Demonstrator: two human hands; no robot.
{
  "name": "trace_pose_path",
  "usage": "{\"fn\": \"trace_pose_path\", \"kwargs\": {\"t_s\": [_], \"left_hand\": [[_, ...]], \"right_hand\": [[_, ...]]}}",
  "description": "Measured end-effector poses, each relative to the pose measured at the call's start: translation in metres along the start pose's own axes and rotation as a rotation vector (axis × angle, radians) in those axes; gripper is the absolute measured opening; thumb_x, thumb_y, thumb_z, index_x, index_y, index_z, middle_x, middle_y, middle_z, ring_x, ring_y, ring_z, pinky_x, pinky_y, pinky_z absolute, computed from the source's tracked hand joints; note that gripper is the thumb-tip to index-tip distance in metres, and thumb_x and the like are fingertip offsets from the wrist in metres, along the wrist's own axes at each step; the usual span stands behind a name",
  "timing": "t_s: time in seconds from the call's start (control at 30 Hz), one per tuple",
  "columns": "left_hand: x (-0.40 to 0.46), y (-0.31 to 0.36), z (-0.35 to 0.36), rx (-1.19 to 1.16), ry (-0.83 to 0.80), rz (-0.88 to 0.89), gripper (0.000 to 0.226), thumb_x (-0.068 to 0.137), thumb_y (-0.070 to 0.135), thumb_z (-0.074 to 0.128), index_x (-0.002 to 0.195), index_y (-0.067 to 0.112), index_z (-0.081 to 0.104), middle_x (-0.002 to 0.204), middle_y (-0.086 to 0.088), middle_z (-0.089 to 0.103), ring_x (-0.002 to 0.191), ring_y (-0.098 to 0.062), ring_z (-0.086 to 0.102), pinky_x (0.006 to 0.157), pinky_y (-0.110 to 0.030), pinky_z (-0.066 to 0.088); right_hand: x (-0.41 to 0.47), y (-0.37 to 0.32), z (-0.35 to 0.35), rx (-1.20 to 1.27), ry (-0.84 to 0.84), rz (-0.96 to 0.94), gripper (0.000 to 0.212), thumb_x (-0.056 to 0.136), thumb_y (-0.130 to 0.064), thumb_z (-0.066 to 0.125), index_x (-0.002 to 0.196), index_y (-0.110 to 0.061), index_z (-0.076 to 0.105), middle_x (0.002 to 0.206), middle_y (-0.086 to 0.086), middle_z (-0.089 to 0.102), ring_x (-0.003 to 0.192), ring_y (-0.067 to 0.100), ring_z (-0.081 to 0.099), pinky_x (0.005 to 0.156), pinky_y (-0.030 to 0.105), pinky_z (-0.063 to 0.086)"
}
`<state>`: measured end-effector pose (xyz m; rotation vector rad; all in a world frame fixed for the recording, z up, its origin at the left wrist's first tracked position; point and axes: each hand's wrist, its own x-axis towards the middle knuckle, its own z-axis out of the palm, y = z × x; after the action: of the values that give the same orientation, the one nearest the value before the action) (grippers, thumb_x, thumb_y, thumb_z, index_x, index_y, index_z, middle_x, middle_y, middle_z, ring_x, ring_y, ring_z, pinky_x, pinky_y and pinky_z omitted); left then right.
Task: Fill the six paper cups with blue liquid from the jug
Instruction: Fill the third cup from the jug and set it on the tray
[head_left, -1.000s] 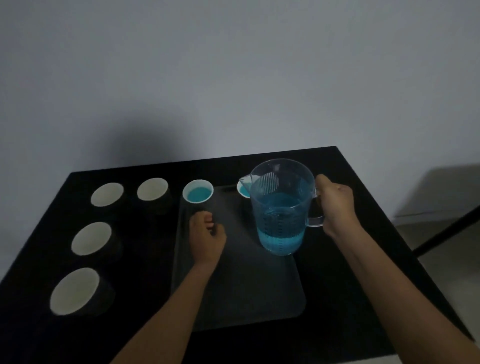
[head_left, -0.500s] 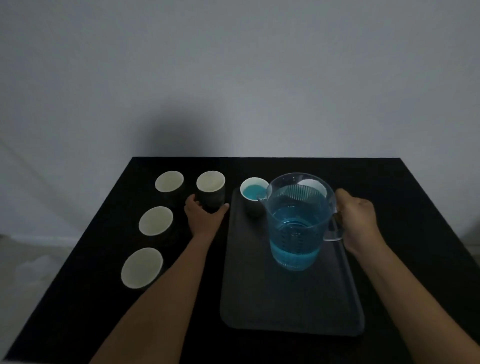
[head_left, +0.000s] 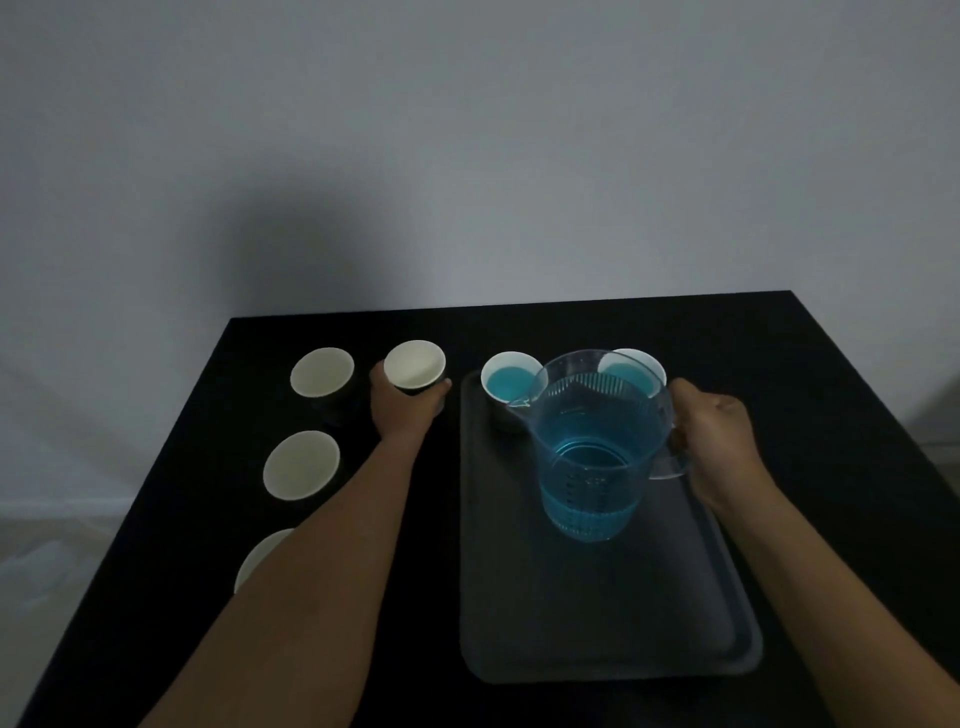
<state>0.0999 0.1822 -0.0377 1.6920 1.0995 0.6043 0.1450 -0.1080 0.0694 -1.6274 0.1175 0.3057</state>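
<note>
Six paper cups show: two holding blue liquid, the left filled cup (head_left: 508, 382) and the right filled cup (head_left: 631, 370), stand at the far end of the one dark tray (head_left: 597, 623), and four empty ones sit left of it on the black table (head_left: 156, 571) (the nearest (head_left: 262, 553) half hidden by the forearm). The left hand (head_left: 405, 410) wraps around one empty cup (head_left: 414, 365). The right hand (head_left: 714, 441) grips the handle of the single clear jug (head_left: 597, 447), upright over the tray.

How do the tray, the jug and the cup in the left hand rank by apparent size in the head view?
1. Tray.
2. Jug, though held nearer the camera.
3. Cup gripped by the left hand.
</note>
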Motion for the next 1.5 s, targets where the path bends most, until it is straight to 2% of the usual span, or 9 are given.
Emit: {"fn": "trace_pose_path", "kwargs": {"t_s": [0.2,0.37,0.53,0.7,0.87,1.03,1.1,1.3,1.5], "left_hand": [[-0.013,0.000,-0.007,-0.030,0.057,0.043,0.088,0.061,0.027,0.088,0.134,0.013,0.041,0.133,-0.008,0.052,0.122,-0.025,0.051,0.098,-0.030,0.039],[-0.044,-0.001,-0.020,-0.073,0.131,0.082,0.084,0.061,0.026,0.088,0.130,0.011,0.044,0.132,-0.008,0.051,0.120,-0.023,0.052,0.095,-0.025,0.039],[-0.083,-0.009,-0.031,-0.045,0.150,0.162,0.077,0.063,0.031,0.086,0.127,0.012,0.046,0.128,-0.009,0.053,0.117,-0.024,0.053,0.097,-0.030,0.041],[-0.120,-0.013,-0.036,0.028,0.090,0.265,0.074,0.063,0.036,0.086,0.122,0.013,0.048,0.123,-0.008,0.057,0.113,-0.023,0.055,0.094,-0.033,0.045],[-0.156,-0.011,-0.025,0.068,-0.008,0.299,0.072,0.061,0.041,0.087,0.117,0.018,0.047,0.117,-0.003,0.058,0.106,-0.019,0.057,0.087,-0.035,0.050],[-0.180,-0.003,-0.007,0.088,-0.121,0.323,0.070,0.055,0.041,0.090,0.108,0.021,0.049,0.110,0.001,0.060,0.098,-0.015,0.057,0.079,-0.031,0.049],[-0.186,0.000,0.002,0.103,-0.177,0.332,0.069,0.053,0.040,0.090,0.105,0.025,0.048,0.110,0.002,0.061,0.098,-0.015,0.058,0.080,-0.033,0.051],[-0.198,0.007,0.016,0.152,-0.369,0.311,0.069,0.054,0.033,0.091,0.109,0.023,0.050,0.111,0.002,0.062,0.100,-0.016,0.060,0.076,-0.026,0.046],[-0.201,0.008,0.017,0.225,-0.439,0.333,0.073,0.053,0.037,0.091,0.112,0.024,0.049,0.113,0.005,0.060,0.102,-0.016,0.059,0.079,-0.030,0.050]], "right_hand": [[0.002,0.001,0.004,0.043,0.033,-0.011,0.034,0.087,-0.009,0.055,0.053,-0.012,0.049,0.038,-0.007,0.052,0.041,0.010,0.050,0.051,0.027,0.039],[-0.006,-0.002,0.005,0.051,0.031,-0.011,0.031,0.086,-0.009,0.054,0.055,-0.011,0.050,0.034,-0.008,0.049,0.039,0.009,0.048,0.044,0.019,0.039],[-0.020,-0.008,-0.003,0.048,-0.016,0.028,0.023,0.088,-0.012,0.055,0.064,-0.013,0.057,0.059,0.002,0.057,0.056,0.017,0.054,0.053,0.027,0.043],[-0.032,-0.014,-0.020,0.020,-0.009,0.022,0.027,0.087,-0.012,0.057,0.060,-0.014,0.054,0.058,0.002,0.052,0.054,0.016,0.049,0.054,0.027,0.039],[-0.041,-0.024,-0.043,-0.061,-0.009,0.030,0.034,0.085,-0.016,0.058,0.053,-0.017,0.047,0.036,-0.010,0.042,0.046,0.012,0.039,0.054,0.026,0.038],[-0.041,-0.035,-0.065,-0.150,0.007,0.035,0.030,0.081,-0.020,0.062,0.055,-0.017,0.048,0.057,0.000,0.048,0.059,0.015,0.046,0.066,0.036,0.049],[-0.039,-0.039,-0.075,-0.215,0.045,-0.007,0.034,0.077,-0.025,0.063,0.048,-0.019,0.047,0.054,0.000,0.049,0.059,0.018,0.047,0.067,0.042,0.049],[-0.032,-0.044,-0.089,-0.522,0.050,-0.139,0.040,0.084,-0.033,0.060,0.050,-0.020,0.043,0.051,-0.004,0.041,0.052,0.016,0.038,0.060,0.033,0.039],[-0.031,-0.050,-0.092,-0.794,0.066,-0.215,0.043,0.088,-0.035,0.056,0.051,-0.019,0.043,0.049,-0.005,0.038,0.043,0.011,0.031,0.049,0.023,0.031]]}}
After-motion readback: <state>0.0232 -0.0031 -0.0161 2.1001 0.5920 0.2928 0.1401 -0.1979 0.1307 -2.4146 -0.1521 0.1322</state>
